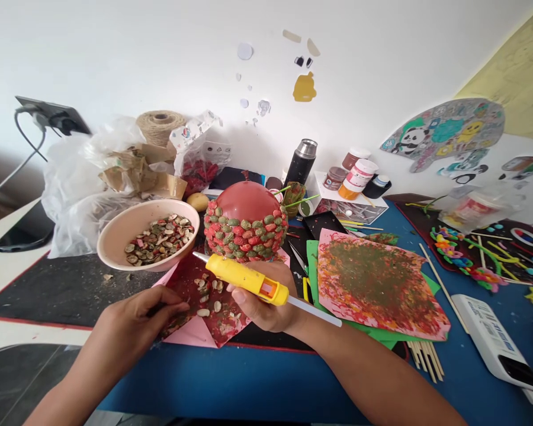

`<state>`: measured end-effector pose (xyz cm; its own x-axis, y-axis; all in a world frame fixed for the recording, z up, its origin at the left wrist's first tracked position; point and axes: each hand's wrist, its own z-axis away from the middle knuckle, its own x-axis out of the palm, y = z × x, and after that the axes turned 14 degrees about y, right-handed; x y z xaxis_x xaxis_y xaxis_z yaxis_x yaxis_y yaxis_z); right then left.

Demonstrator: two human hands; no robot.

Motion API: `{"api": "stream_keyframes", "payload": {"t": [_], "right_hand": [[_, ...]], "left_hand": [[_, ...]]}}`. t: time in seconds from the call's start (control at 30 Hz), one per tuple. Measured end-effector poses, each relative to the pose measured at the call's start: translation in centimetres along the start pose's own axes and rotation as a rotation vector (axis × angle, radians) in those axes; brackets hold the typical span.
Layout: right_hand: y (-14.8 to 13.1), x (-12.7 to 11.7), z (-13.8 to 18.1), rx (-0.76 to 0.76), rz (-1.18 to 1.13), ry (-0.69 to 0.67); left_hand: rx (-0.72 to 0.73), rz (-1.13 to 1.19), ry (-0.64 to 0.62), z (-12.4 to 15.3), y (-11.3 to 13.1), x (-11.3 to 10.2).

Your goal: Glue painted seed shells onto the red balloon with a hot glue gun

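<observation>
My right hand (266, 305) is wrapped round a yellow glue gun (244, 278), its nozzle pointing left toward a red balloon (246, 200). The balloon's lower half is covered in red and green painted shells (244, 234). My left hand (137, 319) pinches at a small shell on a pink paper sheet (190, 331), where several loose shells (208, 296) lie. What the fingers hold is too small to name. Just left of the balloon, a pink bowl (115, 236) holds more painted shells.
A paint-smeared pink sheet (377, 284) lies on green paper to the right, beside wooden sticks (424, 358) and a white box (493, 340). Paint jars (359, 174), a black flask (301, 161), twine (160, 125) and plastic bags (80, 195) stand behind. Scissors (298, 260) lie by the balloon.
</observation>
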<state>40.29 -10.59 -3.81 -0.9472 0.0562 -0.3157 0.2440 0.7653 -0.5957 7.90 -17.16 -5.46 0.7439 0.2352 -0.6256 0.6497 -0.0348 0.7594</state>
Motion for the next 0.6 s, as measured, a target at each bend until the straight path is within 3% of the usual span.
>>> {"api": "stream_keyframes", "payload": {"t": [0.17,0.4,0.6], "right_hand": [[-0.1,0.0,-0.1,-0.007,-0.01,0.003],[-0.8,-0.1,-0.9,-0.073,-0.076,0.082],[-0.9,-0.1,-1.1,-0.116,-0.084,0.093]], "left_hand": [[-0.117,0.036,0.048,-0.3,1.6,-0.5],[-0.125,0.001,0.094,-0.6,1.9,-1.2],[-0.119,0.042,0.223,-0.3,3.4,-0.4]]}}
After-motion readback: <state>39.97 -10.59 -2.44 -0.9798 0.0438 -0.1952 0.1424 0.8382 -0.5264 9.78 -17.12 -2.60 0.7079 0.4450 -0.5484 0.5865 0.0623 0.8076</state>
